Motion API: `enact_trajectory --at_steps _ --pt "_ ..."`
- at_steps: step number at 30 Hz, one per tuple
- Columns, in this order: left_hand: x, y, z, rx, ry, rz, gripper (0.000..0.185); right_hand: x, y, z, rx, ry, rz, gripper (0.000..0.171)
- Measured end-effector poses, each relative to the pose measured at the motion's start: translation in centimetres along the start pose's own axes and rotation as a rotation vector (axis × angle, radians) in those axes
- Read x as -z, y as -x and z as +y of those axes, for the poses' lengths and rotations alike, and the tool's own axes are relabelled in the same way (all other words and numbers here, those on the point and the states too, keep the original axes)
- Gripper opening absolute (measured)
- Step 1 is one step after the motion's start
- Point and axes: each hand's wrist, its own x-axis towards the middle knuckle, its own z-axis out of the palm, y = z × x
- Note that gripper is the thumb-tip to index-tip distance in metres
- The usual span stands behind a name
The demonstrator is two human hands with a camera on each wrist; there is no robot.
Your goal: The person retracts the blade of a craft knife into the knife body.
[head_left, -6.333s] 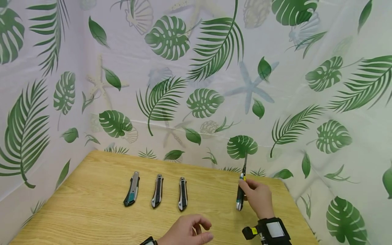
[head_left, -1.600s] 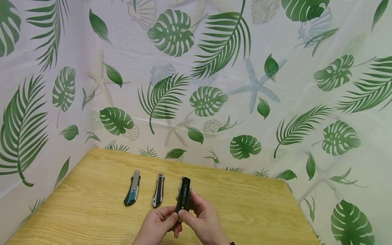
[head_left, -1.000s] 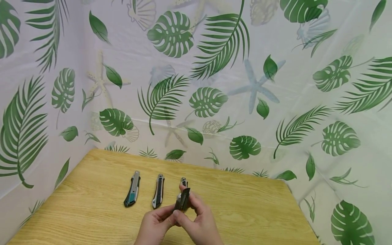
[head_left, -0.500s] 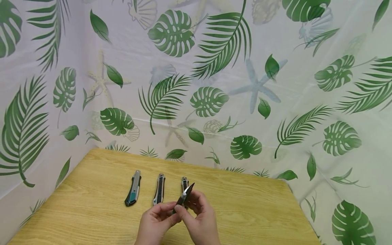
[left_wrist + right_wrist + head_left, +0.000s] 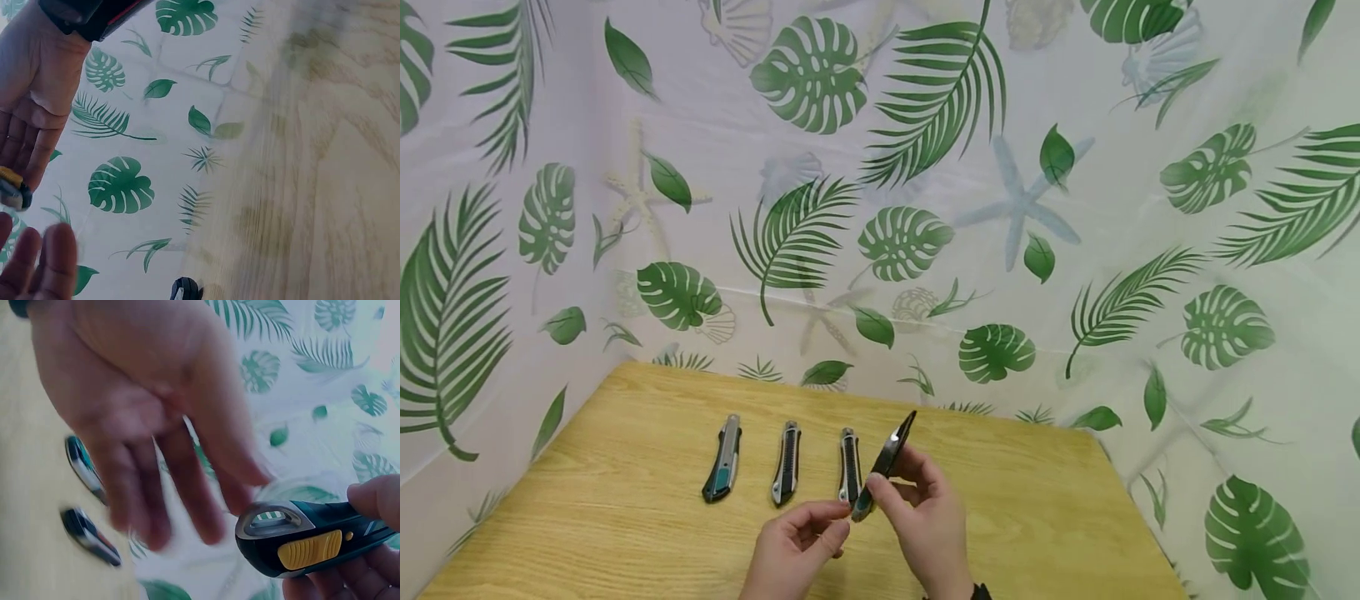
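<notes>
Holding the utility knife (image 5: 886, 463), the right hand (image 5: 925, 521) (wrist cropped).

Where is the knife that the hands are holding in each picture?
Head: held utility knife at lower centre, tilted, in the right hand.
Left wrist: only its end at the left edge.
Right wrist: lower right.
Shared landmark: leaf-print curtain.

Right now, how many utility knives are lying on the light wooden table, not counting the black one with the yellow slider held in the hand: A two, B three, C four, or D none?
B: three utility knives lie side by side on the wooden table, a teal-and-silver knife, a middle knife and a third knife, while the right hand grips the black knife.
</notes>
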Motion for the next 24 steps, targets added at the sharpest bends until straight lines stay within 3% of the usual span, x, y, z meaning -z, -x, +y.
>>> enact_trajectory --at_steps 6,9,12,15,17,19,24 --pt "0.1 0.1 -0.5 -0.045 -0.213 -0.1 0.032 2.7 -2.8 0.9 -0.03 0.129 0.038 0.04" --pt "0.1 0.1 -0.9 -0.068 -0.277 -0.185 0.032 3.5 -4.3 2.1 -0.035 0.238 0.037 0.039" --pt "0.5 -0.7 -2.4 -0.085 -0.338 -0.305 0.036 4.0 -5.7 3.6 -0.041 0.357 0.025 0.038" --pt "1.0 -2.0 -5.0 -0.055 -0.391 -0.424 0.04 4.2 -6.8 5.4 -0.067 0.44 0.004 0.038" --pt "1.2 -3.2 -7.0 0.0 -0.441 -0.49 0.041 4.2 -7.4 6.6 -0.092 0.49 -0.014 0.038" --pt "1.1 -4.3 -8.6 0.044 -0.538 -0.54 0.042 4.1 -8.0 7.6 -0.118 0.529 -0.039 0.038" --pt "0.5 -6.4 -10.4 0.1 -0.789 -0.639 0.044 3.7 -9.4 9.5 -0.151 0.649 -0.105 0.031"
